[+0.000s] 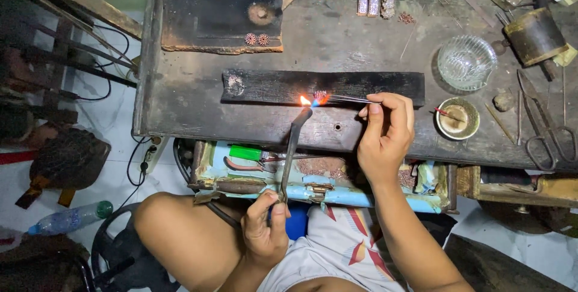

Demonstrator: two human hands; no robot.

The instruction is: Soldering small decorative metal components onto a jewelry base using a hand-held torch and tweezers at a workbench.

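Right at the middle of the frame, 1 small metal ornament [321, 96] rests on the front edge of a long charred wooden block [271, 87] that runs left to right across the counter [337, 39]. The right hand [385, 132] comes in from the right of the piece, its fingers [376, 108] pinched together on thin tweezers [349, 99]. The tweezers lie almost level, their long axis pointing left, and the tips touch or nearly touch the ornament; which of the 2 is too fine to tell.

The left hand [265, 232] sits low in the frame, beside the knee, well apart from the piece. Its fingers are closed around the lower end of a slim torch [292, 147], whose long axis rises steeply, bending over to the right at the tip. The flame [306, 100] burns at that tip, just left of the ornament and aimed rightward at it. So heat meets the piece from the left and the tweezers from the right, and the right hand is much the nearer hand.

Further right on the counter stand a glass bowl [466, 62] and a small round dish [457, 118], with shears [542, 126] at the right edge. 2 round rosettes [257, 39] lie on a dark slab in the upper left.
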